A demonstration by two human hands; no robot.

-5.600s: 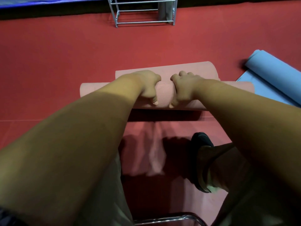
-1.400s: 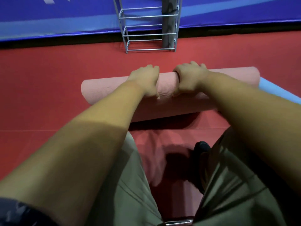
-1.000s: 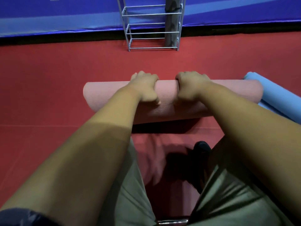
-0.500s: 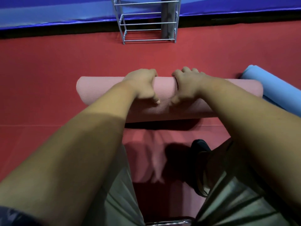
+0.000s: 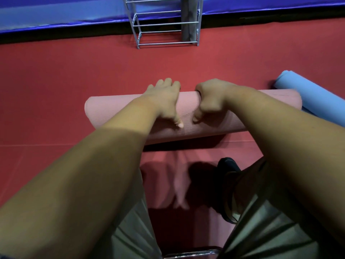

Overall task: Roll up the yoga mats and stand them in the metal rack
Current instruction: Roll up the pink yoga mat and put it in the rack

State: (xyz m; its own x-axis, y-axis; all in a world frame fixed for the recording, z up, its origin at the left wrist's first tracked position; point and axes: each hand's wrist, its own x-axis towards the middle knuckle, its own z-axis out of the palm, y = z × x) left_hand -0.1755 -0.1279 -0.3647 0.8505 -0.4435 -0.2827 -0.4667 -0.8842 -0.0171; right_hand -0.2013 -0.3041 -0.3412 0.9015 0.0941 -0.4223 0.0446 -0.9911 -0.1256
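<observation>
While both of my hands are clamped on the pink mat (image 5: 186, 107), it lies as a thick roll on the red floor (image 5: 74, 71) across the middle of the frame. Its long axis runs left to right, with the right end a touch higher in the picture. My left hand (image 5: 164, 98) and right hand (image 5: 212, 98) sit side by side at the roll's middle, just apart. On each, the fingers are draped over the far side and the thumb hooks the near side, so each hand grips the mat itself. Neither hand is nearer an end than the other.

No flat length shows beyond the roll, so I judge the rolling done or nearly so. The metal rack (image 5: 166, 32) stands at the upper centre of the frame, straight ahead of my grip and well apart from the mat. A grey upright roll (image 5: 189, 25) already stands in its right side. The pink mat lies crosswise to that line, so it will need lifting and swinging onto one end to stand upright. At the right edge, the blue mat (image 5: 313, 96) lies just beside the roll's right end; I cannot tell if they touch.
</observation>
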